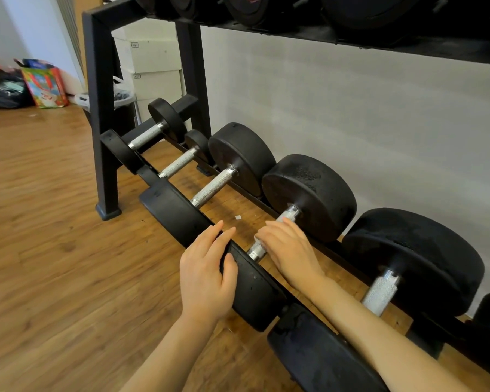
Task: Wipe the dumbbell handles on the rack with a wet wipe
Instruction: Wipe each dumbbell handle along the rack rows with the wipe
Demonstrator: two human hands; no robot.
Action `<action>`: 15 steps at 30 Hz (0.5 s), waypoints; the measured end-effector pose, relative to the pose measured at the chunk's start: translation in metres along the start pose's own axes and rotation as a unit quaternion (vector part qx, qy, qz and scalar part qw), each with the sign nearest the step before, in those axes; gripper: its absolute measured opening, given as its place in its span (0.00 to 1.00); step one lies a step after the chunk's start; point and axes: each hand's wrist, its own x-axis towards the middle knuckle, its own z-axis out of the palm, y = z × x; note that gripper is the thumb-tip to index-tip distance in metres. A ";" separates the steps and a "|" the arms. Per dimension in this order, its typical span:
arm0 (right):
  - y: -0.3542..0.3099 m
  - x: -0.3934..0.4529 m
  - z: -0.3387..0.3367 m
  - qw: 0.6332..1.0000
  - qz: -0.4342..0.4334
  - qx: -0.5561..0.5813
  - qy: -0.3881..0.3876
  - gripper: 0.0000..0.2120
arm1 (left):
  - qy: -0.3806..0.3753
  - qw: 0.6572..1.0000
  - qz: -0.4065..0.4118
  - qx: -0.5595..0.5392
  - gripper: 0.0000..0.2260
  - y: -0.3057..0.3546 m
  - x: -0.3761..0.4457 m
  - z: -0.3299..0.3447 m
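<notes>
Several black dumbbells with knurled silver handles lie in a row on the lower tier of a black rack (101, 108). My right hand (289, 253) lies over one dumbbell handle (256, 250), fingers bent across it, so most of that handle is hidden. No wet wipe shows; anything under the palm is covered. My left hand (207, 275) rests on the near head (255, 295) of the same dumbbell, fingers laid straight over its top and thumb on its face. Bare handles sit to the left (212, 188), (178, 162) and to the right (379, 292).
The rack's upper shelf (351, 35) with more dumbbells overhangs at the top. A white wall stands behind. A small white scrap (238, 217) lies on the wooden floor under the rack. Bags (44, 83), a lined bin (122, 103) and white boxes (153, 60) sit far left.
</notes>
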 end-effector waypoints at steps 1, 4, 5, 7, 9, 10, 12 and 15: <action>-0.002 -0.001 -0.001 1.000 -0.009 0.002 -0.013 0.20 | 0.001 1.000 0.002 -0.002 0.22 0.000 0.000 0.000; -0.010 -0.004 -0.001 0.997 -0.052 0.023 -0.057 0.21 | 0.005 1.000 0.008 -0.004 0.22 -0.001 0.001 0.001; -0.009 -0.003 -0.002 0.997 -0.053 0.018 -0.057 0.21 | 0.005 1.000 0.009 -0.003 0.22 -0.001 0.000 0.001; -0.002 -0.002 -0.004 0.999 -0.028 -0.004 -0.032 0.21 | 0.003 1.000 0.008 0.000 0.22 -0.001 0.000 0.000; 0.003 -0.002 -0.004 1.000 -0.003 -0.010 -0.004 0.18 | 0.002 1.000 0.009 0.001 0.22 0.000 0.001 0.000; 0.003 -0.002 -0.003 1.000 -0.001 -0.007 0.000 0.18 | 0.002 1.000 0.009 0.001 0.22 0.000 0.001 0.000; 0.002 -0.003 -0.001 1.000 -0.010 -0.003 -0.001 0.18 | 0.001 1.000 0.006 0.002 0.22 0.000 0.000 0.000; 0.002 -0.005 -0.001 1.000 -0.015 -0.006 0.013 0.17 | 0.000 1.000 0.002 0.000 0.22 0.001 0.000 -0.001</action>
